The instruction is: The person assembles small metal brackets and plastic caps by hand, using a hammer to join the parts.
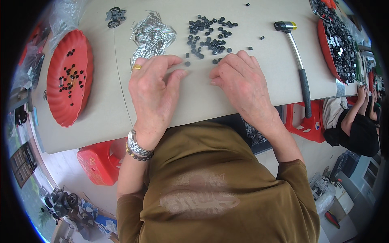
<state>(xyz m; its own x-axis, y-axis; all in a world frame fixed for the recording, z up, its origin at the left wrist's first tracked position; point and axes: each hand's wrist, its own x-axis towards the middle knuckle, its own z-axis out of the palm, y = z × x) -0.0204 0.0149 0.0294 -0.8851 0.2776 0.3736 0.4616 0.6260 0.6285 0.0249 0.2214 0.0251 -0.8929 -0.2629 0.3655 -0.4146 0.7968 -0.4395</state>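
Left hand (156, 87) over the pale table (194, 99), thumb and forefinger narrowly parted, right hand (243, 83) opposite, fingers curled, cannot tell if holding anything, small black wheels (208, 43) just beyond both, silver pins (153, 35) farther left, faded lettering (198, 198) on brown shirt (219, 158).

Looks like an assembly workshop, judging by metal pins (153, 37), black pieces (208, 39) and hammer (295, 50) (all on one counter (194, 97)).

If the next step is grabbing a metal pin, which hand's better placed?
Probably the left hand: it's right by the pile of metal pins, with its fingers parted. The right hand is farther off, beside the black caps.
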